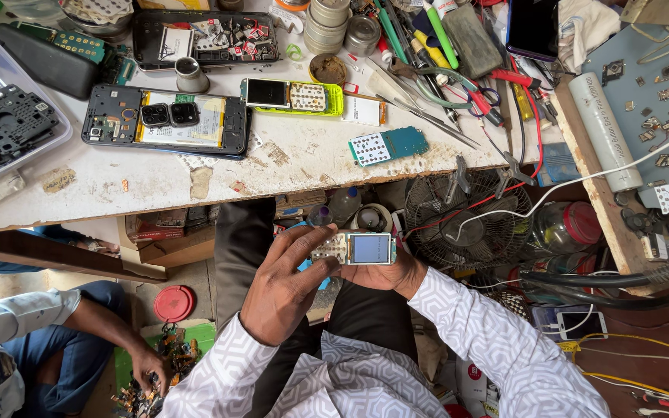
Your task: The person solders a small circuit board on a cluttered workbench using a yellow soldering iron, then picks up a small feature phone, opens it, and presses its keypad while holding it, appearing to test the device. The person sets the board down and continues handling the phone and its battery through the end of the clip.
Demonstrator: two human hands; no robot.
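Both my hands hold a small keypad phone (358,249) with a lit bluish screen, over my lap just below the bench edge. My left hand (284,288) covers its keypad end with fingers curled over it. My right hand (391,275) supports it from beneath and behind, mostly hidden. On the white workbench (156,186) above lie an opened smartphone (164,120) showing its battery, a yellow-green keypad phone body (294,97) and a teal circuit board (389,145).
Screwdrivers, tweezers and pliers (443,70) crowd the bench's right part. A clear plastic tray (9,128) with black frames sits at the left. A small fan (466,217) stands under the bench. Another person's hand (149,371) sorts small parts on the floor at lower left.
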